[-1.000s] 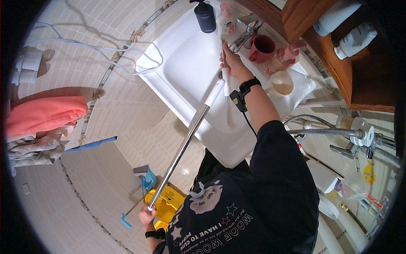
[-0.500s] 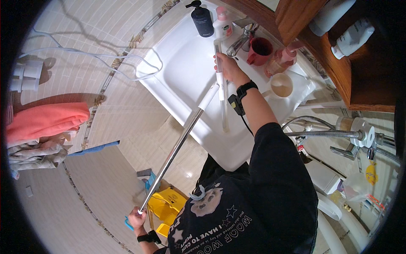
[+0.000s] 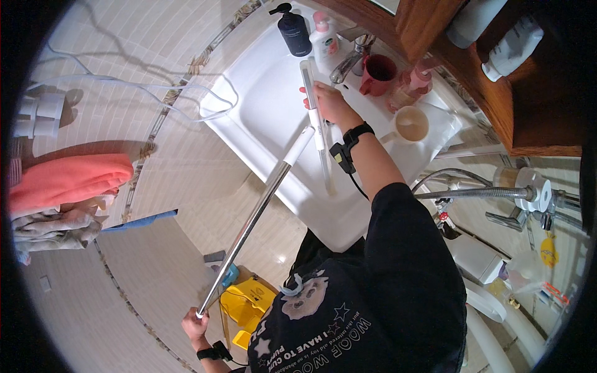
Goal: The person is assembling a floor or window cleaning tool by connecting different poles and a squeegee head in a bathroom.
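A long squeegee with a shiny metal pole [image 3: 251, 225] slants across the view, from lower left up to the washbasin. Its white head with a narrow translucent blade [image 3: 324, 166] is held over the basin [image 3: 255, 93]. My right hand [image 3: 334, 105] is closed around the upper part of that head, with the fingertips showing on its left side. At the far lower end of the pole, my left hand [image 3: 194, 324] is closed on the white tip. Black straps circle both wrists.
A black pump bottle [image 3: 294, 32], a pink-topped bottle [image 3: 324, 40], the faucet [image 3: 352, 61], a red mug [image 3: 377, 76] and a pale cup [image 3: 411, 123] line the basin's back edge. Wooden shelving [image 3: 491, 105] juts in at right. A yellow bucket [image 3: 249, 301] stands on the floor.
The squeegee has shifted slightly left. My left hand has moved a little left with the pole's end, and my right hand a little left with the head.
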A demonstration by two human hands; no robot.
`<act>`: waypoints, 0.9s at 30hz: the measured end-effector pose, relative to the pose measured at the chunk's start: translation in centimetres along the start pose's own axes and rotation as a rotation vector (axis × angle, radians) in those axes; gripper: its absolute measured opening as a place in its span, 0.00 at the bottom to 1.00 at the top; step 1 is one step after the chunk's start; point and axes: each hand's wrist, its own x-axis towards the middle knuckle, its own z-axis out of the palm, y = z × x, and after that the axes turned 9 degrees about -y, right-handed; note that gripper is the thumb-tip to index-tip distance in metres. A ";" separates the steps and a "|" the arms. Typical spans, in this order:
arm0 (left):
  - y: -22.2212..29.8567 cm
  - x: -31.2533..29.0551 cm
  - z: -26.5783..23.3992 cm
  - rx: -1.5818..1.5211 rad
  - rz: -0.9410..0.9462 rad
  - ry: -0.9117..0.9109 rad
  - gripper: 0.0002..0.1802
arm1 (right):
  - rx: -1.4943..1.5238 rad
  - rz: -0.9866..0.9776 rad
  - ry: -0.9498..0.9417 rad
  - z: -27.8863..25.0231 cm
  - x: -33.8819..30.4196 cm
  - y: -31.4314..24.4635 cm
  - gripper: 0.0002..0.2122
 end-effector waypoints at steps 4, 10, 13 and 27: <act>-0.1 -0.3 0.2 -0.044 0.031 0.024 0.16 | -0.008 -0.038 -0.056 0.2 -0.3 -1.5 0.18; -1.0 -0.7 0.4 0.009 0.039 0.037 0.15 | -0.052 0.129 0.059 0.2 0.6 -1.9 0.18; -2.0 -0.7 0.0 -0.026 0.013 0.030 0.14 | 0.076 0.114 0.017 0.0 0.0 -1.5 0.17; 6.1 1.5 -18.7 0.596 0.047 0.244 0.19 | 0.048 0.197 0.141 0.7 0.4 -1.2 0.17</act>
